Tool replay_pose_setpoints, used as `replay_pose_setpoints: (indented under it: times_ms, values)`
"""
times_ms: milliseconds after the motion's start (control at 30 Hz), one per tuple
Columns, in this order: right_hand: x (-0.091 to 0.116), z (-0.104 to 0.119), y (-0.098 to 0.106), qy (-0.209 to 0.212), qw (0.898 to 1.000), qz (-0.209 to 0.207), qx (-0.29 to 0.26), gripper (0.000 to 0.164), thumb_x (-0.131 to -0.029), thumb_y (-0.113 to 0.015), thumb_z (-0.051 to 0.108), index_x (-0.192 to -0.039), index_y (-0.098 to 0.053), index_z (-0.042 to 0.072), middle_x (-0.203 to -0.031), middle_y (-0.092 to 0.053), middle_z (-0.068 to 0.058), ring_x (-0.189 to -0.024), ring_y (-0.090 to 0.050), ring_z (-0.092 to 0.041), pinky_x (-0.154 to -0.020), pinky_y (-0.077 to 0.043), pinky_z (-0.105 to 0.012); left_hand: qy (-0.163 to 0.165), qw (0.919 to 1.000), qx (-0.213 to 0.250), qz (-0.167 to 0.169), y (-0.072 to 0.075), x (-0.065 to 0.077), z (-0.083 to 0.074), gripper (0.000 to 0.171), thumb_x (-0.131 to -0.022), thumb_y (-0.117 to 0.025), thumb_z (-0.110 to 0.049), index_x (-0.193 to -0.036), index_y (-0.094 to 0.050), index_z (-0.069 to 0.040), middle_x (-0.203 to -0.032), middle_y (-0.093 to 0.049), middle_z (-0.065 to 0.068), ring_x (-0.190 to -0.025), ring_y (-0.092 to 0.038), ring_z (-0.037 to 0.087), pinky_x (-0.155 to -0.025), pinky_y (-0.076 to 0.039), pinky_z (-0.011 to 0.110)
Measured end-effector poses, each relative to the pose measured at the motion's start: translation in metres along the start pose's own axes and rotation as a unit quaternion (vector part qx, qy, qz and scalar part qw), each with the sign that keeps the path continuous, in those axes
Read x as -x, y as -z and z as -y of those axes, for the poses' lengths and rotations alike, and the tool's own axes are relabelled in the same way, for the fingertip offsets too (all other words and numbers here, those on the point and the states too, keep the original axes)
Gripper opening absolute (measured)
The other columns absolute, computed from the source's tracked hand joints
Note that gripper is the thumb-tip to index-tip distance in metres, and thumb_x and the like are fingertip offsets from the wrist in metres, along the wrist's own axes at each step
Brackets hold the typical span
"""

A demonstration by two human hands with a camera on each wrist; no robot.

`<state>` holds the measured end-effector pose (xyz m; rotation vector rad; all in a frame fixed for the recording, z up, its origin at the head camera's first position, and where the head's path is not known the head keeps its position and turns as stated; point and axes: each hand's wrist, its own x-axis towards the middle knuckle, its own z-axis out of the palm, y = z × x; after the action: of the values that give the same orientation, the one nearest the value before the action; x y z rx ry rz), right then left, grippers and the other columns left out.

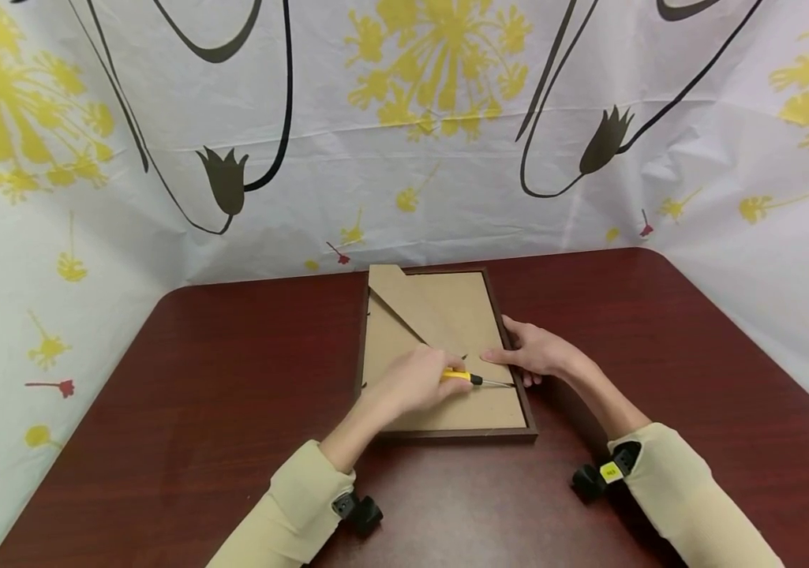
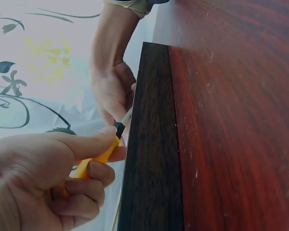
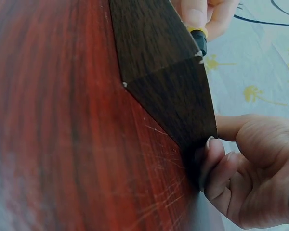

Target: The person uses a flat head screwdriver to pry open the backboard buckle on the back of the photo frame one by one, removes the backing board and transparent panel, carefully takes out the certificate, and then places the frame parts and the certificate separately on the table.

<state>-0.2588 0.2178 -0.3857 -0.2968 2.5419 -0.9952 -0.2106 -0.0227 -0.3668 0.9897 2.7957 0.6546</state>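
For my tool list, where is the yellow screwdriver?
In the head view, the left hand holds the screwdriver over the frame, tip at its right edge near the right hand.

The frame [image 1: 457, 435] lies on the surface [image 1: 248, 371], toward its far edge; within it, the backing board [image 1: 464, 304], crossed at far left by the flap [image 1: 407, 304]. Screwdriver [image 1: 474, 379]: near half, left hand [image 1: 418, 379] to frame's right side, nearer than the right hand [image 1: 541, 351].
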Motion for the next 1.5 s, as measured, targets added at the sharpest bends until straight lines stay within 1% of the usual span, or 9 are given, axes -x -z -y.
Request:
replay_pose_setpoints:
  times_ms: [133,233,367,433,533,800,1033,1367,1500]
  values:
    - [-0.001,0.0,-0.001,0.0,1.0,0.0,0.004,0.104,-0.095,-0.069,0.046,-0.158,-0.004,-0.007,-0.064,-0.054,-0.01,-0.046,-0.054,-0.016,-0.048,-0.048,-0.032,-0.026,0.9993,0.027,-0.009,0.003,-0.002,0.004,0.024,-0.097,-0.071,-0.03,-0.109,-0.078,-0.01,-0.092,-0.074,-0.002,-0.067,-0.051,0.007,-0.061,-0.041,0.021]
    - [-0.002,0.0,-0.001,0.0,1.0,0.0,0.007,0.105,-0.095,-0.068,0.046,-0.158,-0.004,-0.007,-0.064,-0.054,-0.009,-0.046,-0.054,-0.016,-0.048,-0.048,-0.032,-0.041,0.9982,0.039,-0.019,0.004,-0.004,0.005,0.025,-0.096,-0.072,-0.03,-0.109,-0.079,-0.01,-0.099,-0.077,0.0,-0.072,-0.058,0.005,-0.064,-0.044,0.02]
    - [-0.002,0.001,-0.001,0.001,1.0,-0.002,0.01,0.104,-0.096,-0.068,0.046,-0.158,-0.004,-0.007,-0.064,-0.054,-0.009,-0.046,-0.054,-0.016,-0.048,-0.048,-0.033,-0.049,0.9977,0.042,-0.023,0.007,-0.006,0.002,0.022,-0.096,-0.072,-0.029,-0.102,-0.08,-0.01,-0.086,-0.075,-0.003,-0.065,-0.054,0.004,-0.059,-0.041,0.019]
    - [-0.001,0.002,-0.001,0.002,1.0,-0.004,0.01,0.104,-0.096,-0.069,0.046,-0.158,-0.005,-0.007,-0.065,-0.054,-0.009,-0.046,-0.054,-0.017,-0.049,-0.049,-0.033,-0.05,0.9978,0.036,-0.024,0.009,-0.008,-0.001,0.02,-0.096,-0.073,-0.028,-0.097,-0.079,-0.009,-0.077,-0.069,-0.006,-0.058,-0.046,0.004,-0.055,-0.037,0.018]
    - [-0.001,0.002,0.0,0.004,1.0,-0.005,0.009,0.103,-0.096,-0.068,0.045,-0.158,-0.005,-0.008,-0.067,-0.055,-0.01,-0.046,-0.055,-0.017,-0.048,-0.049,-0.033,-0.051,0.9979,0.028,-0.029,0.011,-0.01,-0.005,0.019,-0.095,-0.074,-0.026,-0.092,-0.078,-0.008,-0.07,-0.062,-0.007,-0.055,-0.044,0.003,-0.052,-0.036,0.017]
    - [-0.001,0.0,0.0,0.009,1.0,-0.007,0.012,0.102,-0.096,-0.068,0.043,-0.158,-0.005,-0.008,-0.067,-0.055,-0.011,-0.045,-0.054,-0.017,-0.047,-0.049,-0.033,-0.055,0.9967,0.048,-0.037,0.013,-0.012,-0.009,0.017,-0.092,-0.077,-0.022,-0.092,-0.072,-0.006,-0.078,-0.066,-0.001,-0.061,-0.047,0.005,-0.057,-0.039,0.018]
    - [-0.001,-0.001,-0.001,0.014,1.0,-0.006,0.005,0.099,-0.097,-0.068,0.04,-0.158,-0.006,-0.008,-0.067,-0.055,-0.011,-0.044,-0.054,-0.016,-0.046,-0.049,-0.032,-0.065,0.9925,0.102,-0.019,0.014,-0.012,-0.005,0.016,-0.094,-0.073,-0.019,-0.098,-0.071,-0.004,-0.086,-0.069,0.002,-0.068,-0.053,0.007,-0.063,-0.043,0.019]
    - [-0.001,-0.003,-0.001,0.024,1.0,-0.007,-0.002,0.1,-0.096,-0.068,0.042,-0.159,-0.006,-0.006,-0.061,-0.053,-0.009,-0.043,-0.053,-0.016,-0.045,-0.048,-0.032,-0.055,0.9874,0.147,-0.021,0.013,-0.015,-0.008,0.014,-0.094,-0.073,-0.019,-0.093,-0.07,-0.005,-0.067,-0.063,-0.006,-0.055,-0.048,0.002,-0.051,-0.039,0.017]
    - [-0.001,-0.003,-0.001,0.013,1.0,-0.002,-0.001,0.102,-0.096,-0.068,0.045,-0.159,-0.004,-0.005,-0.058,-0.052,-0.007,-0.044,-0.053,-0.015,-0.046,-0.048,-0.032,-0.05,0.983,0.176,-0.013,0.013,-0.016,-0.009,0.014,-0.095,-0.071,-0.019,-0.093,-0.071,-0.006,-0.062,-0.063,-0.008,-0.052,-0.052,0.005,-0.049,-0.04,0.019]
